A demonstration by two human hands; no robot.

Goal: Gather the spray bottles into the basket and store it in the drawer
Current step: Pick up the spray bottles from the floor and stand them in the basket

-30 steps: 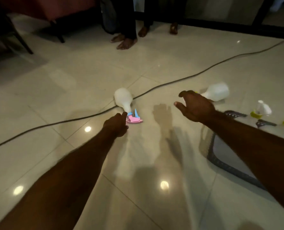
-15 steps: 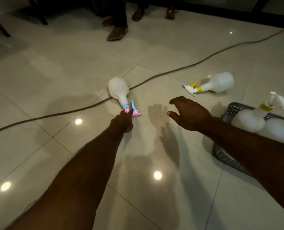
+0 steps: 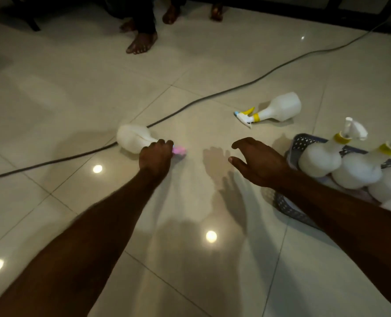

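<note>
The left hand (image 3: 155, 156), reaching a moment ago, is now closing its grip around the neck of the pink-triggered bottle (image 3: 134, 138) lying on the floor. The right hand (image 3: 258, 163) is hovering spread. Beyond, the yellow-triggered bottle (image 3: 279, 108) is waiting near the part-filled basket (image 3: 288, 209).

We see both bare forearms reaching forward from the near edge. Our left hand (image 3: 156, 157) is far out at centre-left, knuckles up, fingers curled down and closed around the neck of the white plastic spray bottle with the pink trigger (image 3: 134, 138); the arm is slightly motion-blurred. Our right hand (image 3: 257, 162) hovers to the right of it, well apart, palm down, holding nothing. Its fingers are spread and loosely bent, thumb pointing left. The right forearm runs in diagonally from the near right corner. Both wrists are straight.
</note>
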